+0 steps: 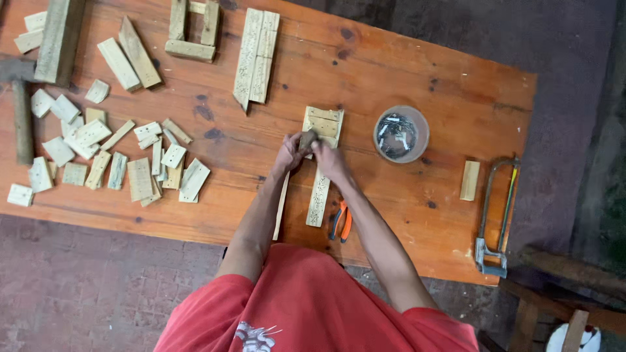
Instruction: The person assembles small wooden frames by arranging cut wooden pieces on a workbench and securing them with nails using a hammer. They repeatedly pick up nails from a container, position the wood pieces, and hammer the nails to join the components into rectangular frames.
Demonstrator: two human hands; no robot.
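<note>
My left hand (pixel 289 154) and my right hand (pixel 328 158) meet over the middle of an orange wooden table (pixel 404 72). Together they grip a small dark grey-brown block (pixel 307 139), held against a pale wooden assembly (pixel 324 124) made of short slats nailed across long strips. A long pale strip (pixel 317 199) runs from under my right hand toward me. A thinner strip (pixel 281 208) lies beside my left forearm. What the block is cannot be told.
A round clear tub of nails (pixel 400 133) stands right of my hands. Orange-handled pliers (pixel 341 221) lie near the front edge. A hacksaw (pixel 495 215) and a small wood block (pixel 469 180) lie at the right. Several wood offcuts (pixel 111 156), a hammer (pixel 19 104) and slat pieces (pixel 256 55) fill the left.
</note>
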